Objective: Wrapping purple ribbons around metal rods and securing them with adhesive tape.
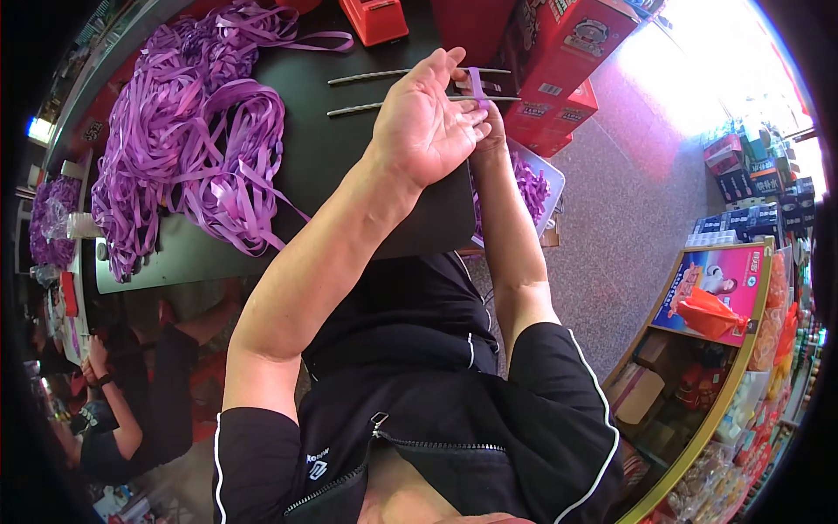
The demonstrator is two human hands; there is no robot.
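Note:
Two thin twisted metal rods (356, 109) lie side by side over the dark table, their left ends free. Near their right ends, a short loop of purple ribbon (477, 83) goes around both. My left hand (419, 127) is over the rods, palm turned up and fingers loosely extended, covering their middle. Just right of it, my right hand (493, 131) is closed at the ribbon. My left hand hides part of the right fingers. A big tangled heap of purple ribbon (188, 131) covers the left of the table.
A red plastic box (375, 22) stands at the table's far edge, and red cartons (559, 52) are stacked at right. Below them, a white bin (550, 188) holds purple ribbon pieces. A glass display case (690, 367) stands lower right. Another person's hand (94, 358) shows far left.

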